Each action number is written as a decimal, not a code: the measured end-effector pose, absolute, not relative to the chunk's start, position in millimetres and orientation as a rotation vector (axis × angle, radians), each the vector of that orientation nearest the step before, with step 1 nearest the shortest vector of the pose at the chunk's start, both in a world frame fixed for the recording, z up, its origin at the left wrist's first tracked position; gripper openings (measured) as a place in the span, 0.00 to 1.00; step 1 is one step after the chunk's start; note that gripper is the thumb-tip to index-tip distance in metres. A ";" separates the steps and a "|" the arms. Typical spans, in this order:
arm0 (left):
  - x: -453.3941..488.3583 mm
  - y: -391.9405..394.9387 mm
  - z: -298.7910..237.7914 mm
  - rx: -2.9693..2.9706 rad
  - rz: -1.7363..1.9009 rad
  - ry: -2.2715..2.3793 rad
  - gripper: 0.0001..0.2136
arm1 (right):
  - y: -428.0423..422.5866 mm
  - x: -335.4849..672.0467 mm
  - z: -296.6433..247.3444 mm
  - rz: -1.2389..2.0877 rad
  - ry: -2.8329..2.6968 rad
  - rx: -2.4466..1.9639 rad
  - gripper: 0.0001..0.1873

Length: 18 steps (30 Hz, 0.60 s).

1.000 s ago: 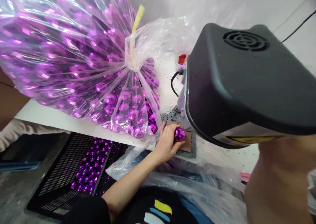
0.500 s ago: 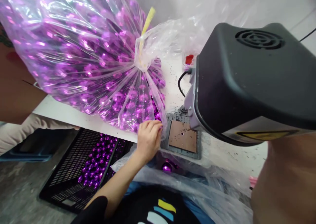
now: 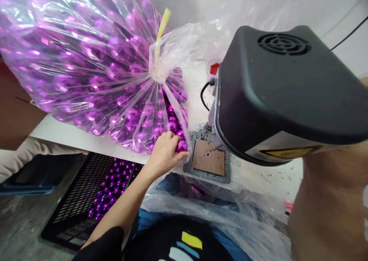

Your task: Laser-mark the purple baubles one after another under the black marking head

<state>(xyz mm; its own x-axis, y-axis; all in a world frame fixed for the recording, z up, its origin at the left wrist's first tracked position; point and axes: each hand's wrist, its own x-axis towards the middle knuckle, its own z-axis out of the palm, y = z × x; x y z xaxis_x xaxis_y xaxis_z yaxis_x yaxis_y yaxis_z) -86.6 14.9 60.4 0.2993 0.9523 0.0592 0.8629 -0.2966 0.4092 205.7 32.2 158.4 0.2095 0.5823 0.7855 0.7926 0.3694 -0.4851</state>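
Note:
My left hand (image 3: pixel 166 149) reaches into the slit of a clear plastic bag (image 3: pixel 94 84) full of shiny purple faceted balls. Its thumb is stretched away from the fingers, which rest against the loose purple balls (image 3: pixel 181 146) at the opening. Whether a ball is gripped does not show; the fingertips are partly hidden. My right arm (image 3: pixel 324 199) rises at the right edge, close to the camera, and its hand is out of sight behind the black machine housing (image 3: pixel 281 88). Below that housing lies a brown board (image 3: pixel 208 157) with a small hole, on a grey metal base (image 3: pixel 188 169).
A yellow tie (image 3: pixel 163 23) closes the bag's neck. Dark specks litter the white table (image 3: pixel 267 176). Lower left, a black crate (image 3: pixel 63 211) holds purple balls (image 3: pixel 110 184). Plastic sheeting (image 3: pixel 230 211) covers my lap. Another person's sleeve (image 3: pixel 37 149) shows at the left.
My left hand has shifted left and deeper into the bag's slit, and its thumb has spread from the fingers. The purple ball below the base is now mostly covered by plastic. The camera view has shifted slightly.

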 end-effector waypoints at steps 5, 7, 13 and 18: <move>-92.7 4.4 65.9 1.413 0.999 1.269 0.23 | 32.6 203.4 164.4 -0.219 -1.467 -1.297 0.19; -84.1 -3.8 57.4 1.096 0.931 0.959 0.26 | 32.3 199.7 169.4 -0.209 -1.462 -1.320 0.20; -49.1 -9.4 18.9 0.819 0.908 0.725 0.23 | 30.2 191.1 178.2 -0.133 -1.428 -1.404 0.17; -33.6 0.8 -9.4 1.044 0.995 0.938 0.27 | 30.3 190.5 174.4 -0.160 -1.426 -1.371 0.19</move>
